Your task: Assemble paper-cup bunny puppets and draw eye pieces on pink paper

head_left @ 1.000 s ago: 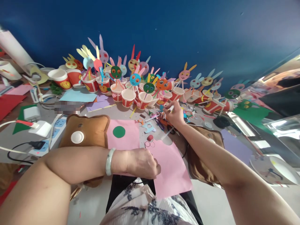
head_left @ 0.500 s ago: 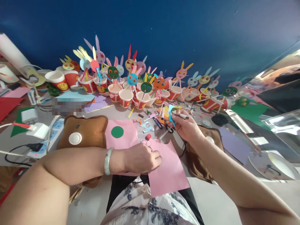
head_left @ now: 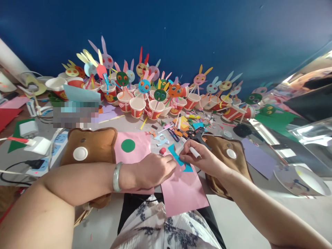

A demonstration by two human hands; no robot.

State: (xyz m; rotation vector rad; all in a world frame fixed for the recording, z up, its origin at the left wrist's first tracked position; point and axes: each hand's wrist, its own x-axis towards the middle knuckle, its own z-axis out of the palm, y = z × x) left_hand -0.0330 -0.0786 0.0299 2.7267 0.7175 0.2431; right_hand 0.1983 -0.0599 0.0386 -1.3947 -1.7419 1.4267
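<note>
My left hand (head_left: pixel 154 170) is closed over the upper left edge of a pink sheet (head_left: pixel 185 193); what its fingers pinch is hidden. My right hand (head_left: pixel 201 157) holds a white marker (head_left: pixel 195 153) and a cut blue paper scrap (head_left: pixel 187 167) between thumb and fingers, above the pink sheet. Left of my left hand, a green paper circle (head_left: pixel 128 145) lies on another pink sheet (head_left: pixel 144 138). A small red round object (head_left: pixel 162 150) sits just beyond my left fingers.
Paper cups (head_left: pixel 137 107) with paper rabbit figures line the back. Brown cushions (head_left: pixel 90 147) lie on both sides. A black glue gun (head_left: pixel 198 135), scissors (head_left: pixel 173 135) and paper scraps are behind my hands. A power strip (head_left: pixel 55 148) with cables is at left.
My right hand has moved down and left with the marker and blue scrap, closer to my left hand. The black glue gun now shows. A light blue sheet at back left is raised.
</note>
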